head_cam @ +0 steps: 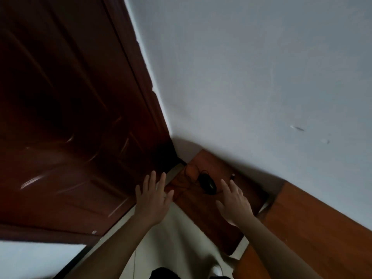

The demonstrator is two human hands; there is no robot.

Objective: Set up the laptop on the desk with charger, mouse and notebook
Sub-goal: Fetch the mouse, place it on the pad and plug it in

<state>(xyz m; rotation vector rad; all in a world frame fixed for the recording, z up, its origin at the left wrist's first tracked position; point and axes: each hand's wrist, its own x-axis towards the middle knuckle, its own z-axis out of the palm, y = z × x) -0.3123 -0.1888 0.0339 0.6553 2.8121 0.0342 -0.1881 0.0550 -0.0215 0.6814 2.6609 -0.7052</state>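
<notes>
A black wired mouse (207,183) lies on a small brown wooden table (203,210) in the corner by the wall. Its thin cable (188,174) loops to the left, and the USB plug (233,176) rests near the wall. My right hand (234,204) hovers just right of the mouse, fingers spread, holding nothing. My left hand (154,200) is stretched out left of the table's corner, fingers apart and empty. No laptop, charger or notebook is in view.
A dark red-brown door (66,121) fills the left side. A pale wall (251,73) rises behind the table. A second, larger wooden surface (314,230) stands at the right, with a narrow gap between it and the small table. Light floor (177,238) lies below.
</notes>
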